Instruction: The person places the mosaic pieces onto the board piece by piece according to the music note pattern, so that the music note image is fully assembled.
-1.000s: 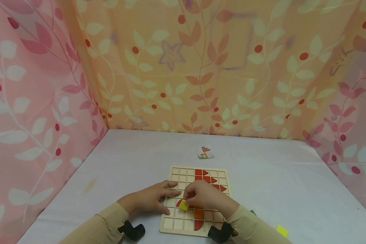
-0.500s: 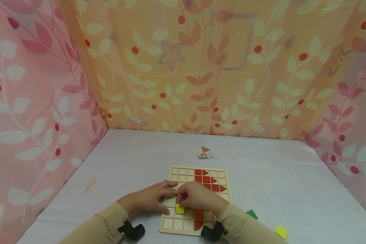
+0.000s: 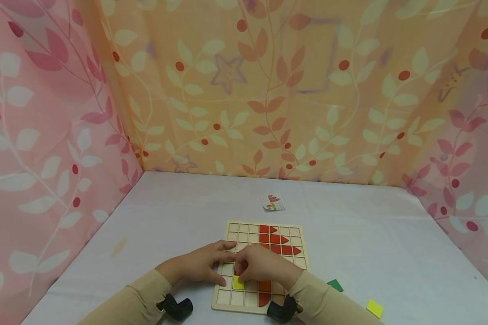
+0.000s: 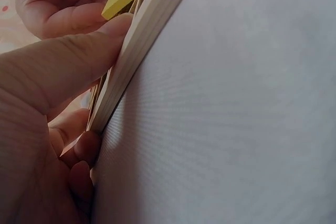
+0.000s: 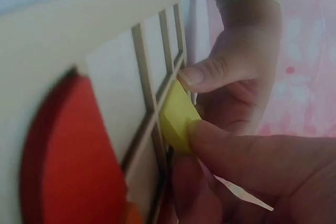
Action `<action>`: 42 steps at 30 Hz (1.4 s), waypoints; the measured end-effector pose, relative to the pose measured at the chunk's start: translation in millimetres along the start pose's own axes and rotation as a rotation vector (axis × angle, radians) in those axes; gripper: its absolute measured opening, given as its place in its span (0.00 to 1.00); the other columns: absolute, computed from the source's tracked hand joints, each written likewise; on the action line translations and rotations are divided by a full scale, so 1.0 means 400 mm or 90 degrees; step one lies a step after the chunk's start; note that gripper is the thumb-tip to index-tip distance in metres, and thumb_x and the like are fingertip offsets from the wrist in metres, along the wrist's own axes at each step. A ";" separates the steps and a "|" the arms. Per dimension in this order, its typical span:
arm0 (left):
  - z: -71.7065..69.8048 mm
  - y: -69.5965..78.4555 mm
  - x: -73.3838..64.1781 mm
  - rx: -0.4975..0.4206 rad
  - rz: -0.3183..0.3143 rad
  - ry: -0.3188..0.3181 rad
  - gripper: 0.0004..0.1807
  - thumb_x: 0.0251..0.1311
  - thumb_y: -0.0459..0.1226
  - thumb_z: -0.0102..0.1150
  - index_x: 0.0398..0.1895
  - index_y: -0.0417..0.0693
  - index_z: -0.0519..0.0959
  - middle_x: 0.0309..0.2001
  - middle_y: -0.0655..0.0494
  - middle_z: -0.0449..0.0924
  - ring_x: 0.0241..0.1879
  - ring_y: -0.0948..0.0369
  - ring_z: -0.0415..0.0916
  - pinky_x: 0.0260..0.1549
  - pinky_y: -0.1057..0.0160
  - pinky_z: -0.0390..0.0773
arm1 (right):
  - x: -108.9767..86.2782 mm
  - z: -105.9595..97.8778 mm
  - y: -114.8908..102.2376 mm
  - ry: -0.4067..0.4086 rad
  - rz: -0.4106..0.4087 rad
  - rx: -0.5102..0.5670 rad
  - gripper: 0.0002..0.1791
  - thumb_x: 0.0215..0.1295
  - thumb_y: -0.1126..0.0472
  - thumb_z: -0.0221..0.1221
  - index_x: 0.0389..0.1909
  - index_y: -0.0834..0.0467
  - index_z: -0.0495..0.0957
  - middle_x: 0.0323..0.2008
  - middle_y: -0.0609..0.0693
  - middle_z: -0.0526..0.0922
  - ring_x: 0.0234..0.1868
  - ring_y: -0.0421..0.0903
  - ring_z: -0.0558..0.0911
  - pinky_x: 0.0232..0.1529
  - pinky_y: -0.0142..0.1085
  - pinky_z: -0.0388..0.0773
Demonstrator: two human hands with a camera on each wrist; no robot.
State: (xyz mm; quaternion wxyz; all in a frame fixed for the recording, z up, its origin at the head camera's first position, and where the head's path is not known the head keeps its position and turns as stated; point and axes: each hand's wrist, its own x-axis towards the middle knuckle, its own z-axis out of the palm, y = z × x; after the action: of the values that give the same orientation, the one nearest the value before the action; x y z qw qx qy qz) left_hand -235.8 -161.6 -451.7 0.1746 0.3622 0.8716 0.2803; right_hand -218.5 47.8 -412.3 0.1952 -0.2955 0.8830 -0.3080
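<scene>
A wooden grid board [image 3: 237, 298] lies on the table. My right hand [image 3: 266, 266] pinches a yellow square tile [image 3: 238, 283] between thumb and finger over a cell on the board's left side. In the right wrist view, the tile [image 5: 177, 116] tilts against the cell's dividers. My left hand [image 3: 201, 262] rests along the board's left edge, its thumb on the rim and its fingers spread over the cells. Red pieces [image 3: 275, 249] fill part of the far rows; an orange square [image 3: 264, 286] and a rounded red piece [image 3: 264, 299] sit nearer. My right hand hides the middle cells.
A small pattern card [image 3: 273, 202] lies beyond the board. To the right on the white table [image 3: 374, 243] are a green piece [image 3: 335, 285] and another yellow square [image 3: 375, 308]. Floral cloth [image 3: 252, 90] walls the back and both sides.
The right hand has moved left and nearer with the yellow tile, lowering it from above the board to a cell. The left hand has stayed put.
</scene>
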 end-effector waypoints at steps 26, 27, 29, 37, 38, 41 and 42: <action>-0.004 0.002 0.000 -0.013 -0.022 -0.009 0.37 0.46 0.56 0.64 0.63 0.70 0.65 0.69 0.62 0.50 0.68 0.53 0.48 0.61 0.45 0.52 | -0.072 -0.108 0.060 0.031 -0.043 -0.027 0.03 0.53 0.63 0.64 0.25 0.53 0.80 0.22 0.38 0.75 0.25 0.36 0.72 0.28 0.30 0.71; -0.005 0.003 -0.001 -0.016 -0.024 -0.010 0.37 0.46 0.56 0.64 0.64 0.70 0.65 0.69 0.62 0.50 0.68 0.54 0.47 0.61 0.45 0.52 | -0.082 -0.118 0.068 0.035 -0.043 -0.028 0.03 0.53 0.64 0.64 0.25 0.53 0.80 0.22 0.38 0.75 0.25 0.36 0.72 0.28 0.30 0.71; -0.004 0.004 -0.001 -0.015 -0.025 -0.010 0.37 0.46 0.56 0.64 0.64 0.70 0.64 0.69 0.62 0.50 0.68 0.53 0.47 0.61 0.45 0.52 | -0.105 -0.137 0.085 0.044 -0.041 -0.028 0.02 0.53 0.65 0.63 0.26 0.54 0.80 0.23 0.39 0.75 0.25 0.37 0.72 0.28 0.31 0.71; -0.001 0.005 -0.001 -0.021 -0.027 -0.010 0.38 0.46 0.55 0.64 0.64 0.70 0.64 0.69 0.63 0.49 0.68 0.53 0.47 0.61 0.46 0.52 | -0.217 -0.205 0.158 0.067 0.036 0.017 0.02 0.54 0.65 0.63 0.29 0.58 0.79 0.23 0.44 0.75 0.26 0.42 0.72 0.25 0.32 0.71; -0.001 0.005 -0.002 -0.023 -0.027 -0.011 0.38 0.46 0.55 0.64 0.64 0.70 0.64 0.69 0.63 0.49 0.68 0.53 0.47 0.61 0.46 0.52 | -0.232 -0.213 0.169 0.070 0.045 0.019 0.02 0.54 0.65 0.63 0.29 0.58 0.79 0.23 0.44 0.75 0.26 0.42 0.72 0.25 0.32 0.70; 0.002 0.001 0.000 -0.024 -0.024 -0.013 0.38 0.46 0.56 0.64 0.64 0.71 0.64 0.69 0.63 0.49 0.68 0.53 0.46 0.61 0.46 0.52 | -0.282 -0.233 0.203 0.066 0.071 0.024 0.03 0.53 0.65 0.63 0.29 0.58 0.79 0.23 0.45 0.74 0.25 0.41 0.72 0.24 0.32 0.70; 0.003 0.000 0.000 -0.024 -0.023 -0.013 0.38 0.46 0.56 0.63 0.64 0.71 0.64 0.69 0.64 0.49 0.68 0.53 0.46 0.61 0.46 0.52 | -0.298 -0.239 0.216 0.061 0.079 0.029 0.03 0.53 0.65 0.63 0.29 0.58 0.79 0.23 0.45 0.74 0.25 0.41 0.72 0.25 0.32 0.70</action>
State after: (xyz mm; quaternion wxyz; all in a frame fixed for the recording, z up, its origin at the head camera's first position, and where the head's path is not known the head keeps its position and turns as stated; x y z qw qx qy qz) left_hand -235.3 -161.2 -452.5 0.1954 0.3461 0.8706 0.2899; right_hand -214.1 220.3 -379.7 0.1781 -0.2209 0.9007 -0.3289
